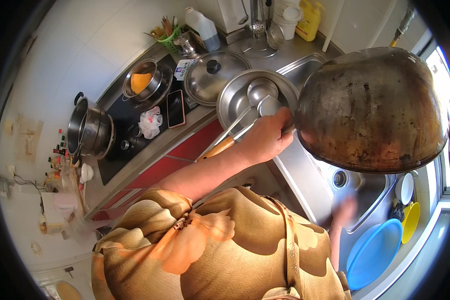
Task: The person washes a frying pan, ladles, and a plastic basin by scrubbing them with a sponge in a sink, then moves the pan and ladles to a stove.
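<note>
My left hand (273, 137) grips the rim or a handle of a large metal pot or wok (371, 108), whose scorched underside faces the camera. Low in the sink basin (375, 195), my right hand (345, 212) is blurred by motion; whether it holds anything is unclear. Behind my left hand stands a steel bowl (228, 90) with a ladle (262, 92) and a second long-handled utensil (269, 106) resting in it. One handle ends in a wooden grip (218, 149).
A lidded pan (217, 80) stands beside the bowl. Along the cooktop (131, 120) are stacked pots (88, 129), a phone (176, 108) and a crumpled plastic bag (150, 122). A blue basin (375, 253) and yellow bowl (410, 222) border the sink near the window.
</note>
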### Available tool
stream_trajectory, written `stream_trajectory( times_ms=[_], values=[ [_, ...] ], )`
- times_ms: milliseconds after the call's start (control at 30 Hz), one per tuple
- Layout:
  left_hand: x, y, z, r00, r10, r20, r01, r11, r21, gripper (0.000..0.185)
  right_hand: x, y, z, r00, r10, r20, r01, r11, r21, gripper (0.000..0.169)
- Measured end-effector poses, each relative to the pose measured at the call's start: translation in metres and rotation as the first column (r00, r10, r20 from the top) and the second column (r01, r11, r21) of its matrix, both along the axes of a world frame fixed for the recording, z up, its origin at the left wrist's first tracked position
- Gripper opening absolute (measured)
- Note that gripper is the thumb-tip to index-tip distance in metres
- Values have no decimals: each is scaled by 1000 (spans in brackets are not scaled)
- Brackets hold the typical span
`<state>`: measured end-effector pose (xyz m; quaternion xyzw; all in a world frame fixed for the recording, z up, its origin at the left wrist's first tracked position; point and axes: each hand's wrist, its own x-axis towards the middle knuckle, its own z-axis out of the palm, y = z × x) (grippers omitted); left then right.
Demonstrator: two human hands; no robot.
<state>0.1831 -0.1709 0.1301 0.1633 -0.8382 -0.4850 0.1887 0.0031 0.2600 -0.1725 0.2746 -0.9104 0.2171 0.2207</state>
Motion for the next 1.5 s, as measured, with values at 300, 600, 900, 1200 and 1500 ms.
stream_trajectory(
  times_ms=[300,600,900,1200,1500],
  values=[
    [22,3,10,996,90,12,-90,996,-5,16,4,-2,4,990,119,-70,-112,989,96,32],
    [29,35,10,999,43,-21,-37,974,222,11,15,-19,13,977,-159,-140,199,912,358,25],
    [58,56,55,981,64,-184,41,855,518,6,9,-26,38,901,-247,356,180,961,212,18],
    [144,44,79,981,92,-172,78,625,777,13,-57,20,35,18,374,927,743,615,-263,47],
    [247,-2,67,955,242,-169,-10,601,799,17,-65,-54,141,437,55,898,459,844,-275,57]
  ],
)
